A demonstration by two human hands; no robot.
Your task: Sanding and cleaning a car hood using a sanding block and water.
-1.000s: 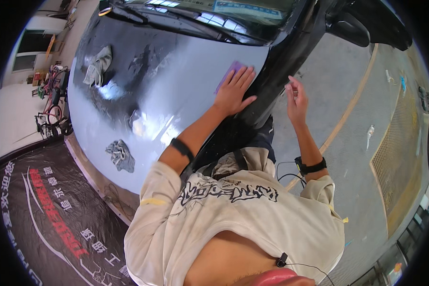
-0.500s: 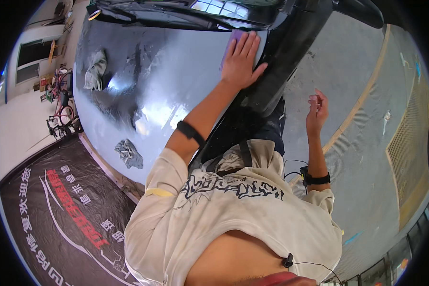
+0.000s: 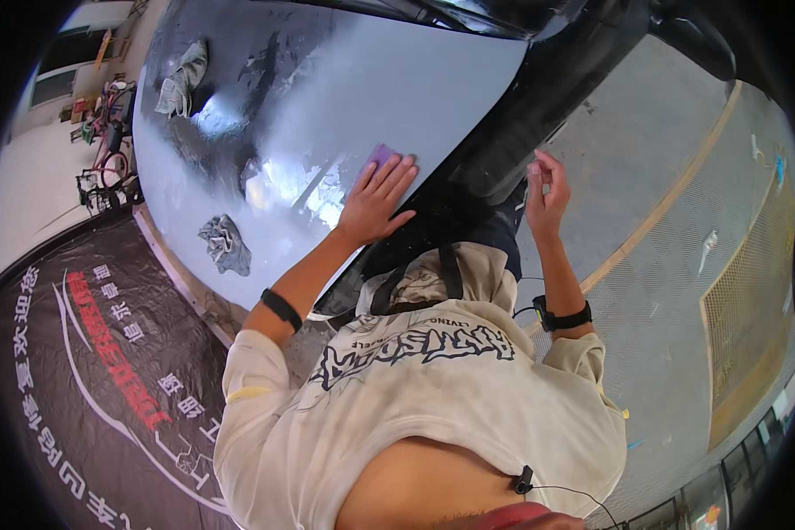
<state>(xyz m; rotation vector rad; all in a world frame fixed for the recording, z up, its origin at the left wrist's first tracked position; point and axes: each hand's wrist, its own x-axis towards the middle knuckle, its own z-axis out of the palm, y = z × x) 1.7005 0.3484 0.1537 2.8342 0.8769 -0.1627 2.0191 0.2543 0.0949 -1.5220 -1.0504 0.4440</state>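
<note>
Lettered banner [image 3: 119, 353], left hand [image 3: 373, 205] on purple pad [image 3: 381, 158]

grey floor [image 3: 623, 146], window [image 3: 56, 86] far left

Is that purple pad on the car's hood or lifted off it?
On it: the purple pad lies against the hood under the left hand, one end showing.

Left arm [image 3: 314, 265] stretched forward, left hand [image 3: 378, 205] flat, palm down near hood [image 3: 415, 97] edge, thumb [image 3: 402, 220] spread. Right forearm [image 3: 561, 274] raised, right hand [image 3: 548, 196] in air, fingers [image 3: 552, 165] half curled.
</note>
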